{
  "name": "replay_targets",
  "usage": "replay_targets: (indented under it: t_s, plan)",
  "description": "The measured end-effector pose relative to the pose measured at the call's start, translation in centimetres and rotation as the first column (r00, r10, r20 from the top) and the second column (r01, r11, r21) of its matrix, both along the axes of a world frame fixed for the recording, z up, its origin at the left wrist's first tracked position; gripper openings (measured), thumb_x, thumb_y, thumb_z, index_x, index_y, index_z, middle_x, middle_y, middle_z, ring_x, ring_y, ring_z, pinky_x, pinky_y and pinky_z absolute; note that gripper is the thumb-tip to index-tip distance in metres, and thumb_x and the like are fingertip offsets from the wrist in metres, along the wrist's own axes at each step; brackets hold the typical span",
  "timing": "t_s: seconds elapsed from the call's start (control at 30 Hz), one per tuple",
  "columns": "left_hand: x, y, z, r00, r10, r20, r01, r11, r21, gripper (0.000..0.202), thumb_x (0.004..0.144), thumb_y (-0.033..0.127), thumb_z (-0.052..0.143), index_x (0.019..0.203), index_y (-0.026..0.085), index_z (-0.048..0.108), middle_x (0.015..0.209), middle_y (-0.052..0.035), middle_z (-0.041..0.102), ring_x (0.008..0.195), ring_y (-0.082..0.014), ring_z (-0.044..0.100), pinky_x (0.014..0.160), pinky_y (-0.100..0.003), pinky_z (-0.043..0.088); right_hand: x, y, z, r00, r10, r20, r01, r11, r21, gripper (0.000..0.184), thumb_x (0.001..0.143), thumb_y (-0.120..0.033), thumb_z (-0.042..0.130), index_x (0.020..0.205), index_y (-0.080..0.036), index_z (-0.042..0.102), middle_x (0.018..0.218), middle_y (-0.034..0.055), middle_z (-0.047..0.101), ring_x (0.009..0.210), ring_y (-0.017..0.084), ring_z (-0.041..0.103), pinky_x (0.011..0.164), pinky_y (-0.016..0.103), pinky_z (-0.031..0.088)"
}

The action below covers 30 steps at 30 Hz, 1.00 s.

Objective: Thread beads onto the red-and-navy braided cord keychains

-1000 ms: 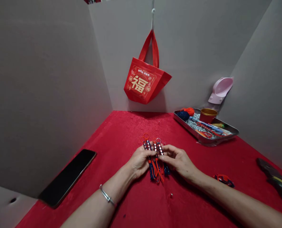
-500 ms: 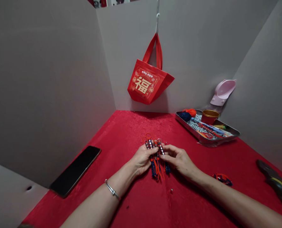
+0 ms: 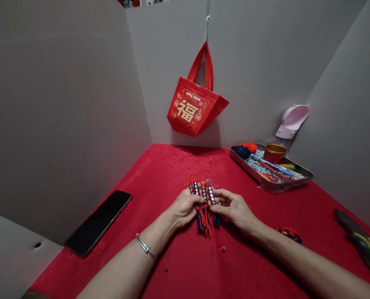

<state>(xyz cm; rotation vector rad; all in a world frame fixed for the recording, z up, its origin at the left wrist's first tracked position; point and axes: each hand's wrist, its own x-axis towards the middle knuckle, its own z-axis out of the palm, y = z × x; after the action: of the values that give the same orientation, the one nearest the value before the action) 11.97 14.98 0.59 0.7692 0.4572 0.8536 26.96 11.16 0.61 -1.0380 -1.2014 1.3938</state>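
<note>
Several braided cord keychains [image 3: 197,190] in dark blue and orange-red, with silvery beads down the middle and loose tassel ends, are held side by side by my left hand [image 3: 185,207]. Its thumb presses across them, and cord loops stick up at the top. My right hand [image 3: 237,209] pinches another beaded keychain [image 3: 211,195], topped by a metal ring, between thumb and fingers, right beside the others. A silver bangle [image 3: 145,246] circles my left wrist.
A metal tray [image 3: 256,175] at the back right holds yarn balls, silvery pieces, pens and a red cup [image 3: 275,153]. A phone [image 3: 99,223] lies left. Braided cord [image 3: 290,234] and pliers [image 3: 361,241] lie right. A red bag [image 3: 191,109] hangs at the back.
The keychains have fanned apart, so the beaded fronts of the ones near my left thumb show more plainly. Both hands keep their grip, almost in the same place.
</note>
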Motion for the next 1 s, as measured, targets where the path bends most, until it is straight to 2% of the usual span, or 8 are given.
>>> replay_targets:
  t_s: [0.23,0.37,0.5,0.63,0.7,0.8,0.9,1.0]
  plan:
    - [-0.2,-0.1,-0.1,1.000,0.000,-0.002,0.000,1.000,0.021,0.036,0.055,-0.004,0.054,0.088,0.008,0.062,0.082,-0.0074,0.065,0.074,-0.0152,0.062,0.076,-0.027,0.044,0.0,0.1,0.1,0.999,-0.002,-0.044,-0.001,0.998,-0.056,0.042,0.053,-0.024,0.077,0.091,-0.016,0.062,0.073,0.0028,0.065,0.063,0.013,0.058,0.059,0.026,0.042]
    - [-0.4,0.1,-0.3,1.000,0.004,0.003,-0.004,1.000,0.008,0.041,0.057,-0.003,0.053,0.096,0.007,0.061,0.089,-0.0105,0.065,0.079,-0.0171,0.062,0.079,-0.030,0.044,0.0,0.0,0.3,1.000,-0.012,-0.006,0.012,0.996,-0.089,0.044,0.055,-0.025,0.075,0.095,-0.015,0.060,0.062,-0.0019,0.060,0.048,0.007,0.046,0.046,0.021,0.032]
    - [-0.4,0.0,-0.1,1.000,0.030,-0.003,-0.030,1.000,0.002,0.043,0.056,-0.004,0.056,0.097,0.007,0.061,0.091,-0.0107,0.065,0.081,-0.0175,0.061,0.080,-0.029,0.043,0.1,0.2,0.1,1.000,-0.004,0.015,0.006,0.996,-0.086,0.044,0.057,-0.025,0.074,0.097,-0.015,0.059,0.057,-0.0045,0.055,0.045,0.005,0.040,0.044,0.020,0.028]
    - [0.1,-0.5,-0.3,0.999,0.032,-0.009,-0.032,0.999,-0.016,0.034,0.059,0.003,0.065,0.093,0.008,0.061,0.085,-0.0093,0.065,0.076,-0.0164,0.062,0.077,-0.028,0.044,-0.4,0.3,-0.7,0.998,0.011,0.060,-0.011,1.000,0.009,0.038,0.063,-0.026,0.069,0.098,-0.015,0.059,0.065,-0.0022,0.058,0.054,0.008,0.047,0.052,0.022,0.036]
    - [0.5,-0.7,-0.6,0.998,0.053,-0.034,-0.054,0.998,-0.027,0.026,0.062,0.010,0.068,0.087,0.008,0.061,0.077,-0.0079,0.065,0.070,-0.0147,0.061,0.071,-0.026,0.045,-0.9,0.1,-1.0,0.985,-0.012,0.171,-0.006,0.994,0.105,0.034,0.066,-0.025,0.067,0.098,-0.016,0.060,0.069,-0.0011,0.059,0.059,0.010,0.050,0.057,0.024,0.039]
    - [1.0,-0.9,-0.8,0.992,0.094,-0.087,-0.097,0.995,-0.028,0.020,0.064,0.015,0.070,0.077,0.008,0.058,0.067,-0.0056,0.062,0.062,-0.0128,0.060,0.061,-0.023,0.046,-0.9,-0.3,0.0,0.901,-0.053,0.431,-0.054,0.971,0.232,0.033,0.071,-0.026,0.062,0.103,-0.016,0.060,0.068,-0.0006,0.061,0.058,0.011,0.053,0.056,0.024,0.041]
    - [1.0,-0.5,-0.5,0.971,0.117,-0.208,-0.145,0.982,-0.125,0.023,0.066,0.020,0.069,0.079,0.011,0.054,0.066,-0.0038,0.062,0.056,-0.0122,0.059,0.054,-0.023,0.048,1.7,0.1,3.2,0.730,-0.135,0.670,-0.143,0.928,0.343,0.027,0.076,-0.030,0.057,0.099,-0.018,0.063,0.071,0.0025,0.067,0.062,0.014,0.058,0.061,0.027,0.044]
    - [0.8,-0.1,0.0,0.932,0.121,-0.343,-0.186,0.969,-0.164,0.023,0.069,0.022,0.068,0.080,0.013,0.050,0.066,-0.0026,0.062,0.048,-0.0092,0.056,0.042,-0.019,0.045,7.9,1.7,7.0,0.522,-0.460,0.719,0.015,0.847,0.531,0.023,0.078,-0.033,0.054,0.091,-0.020,0.067,0.086,0.0051,0.069,0.076,0.018,0.062,0.072,0.030,0.045]
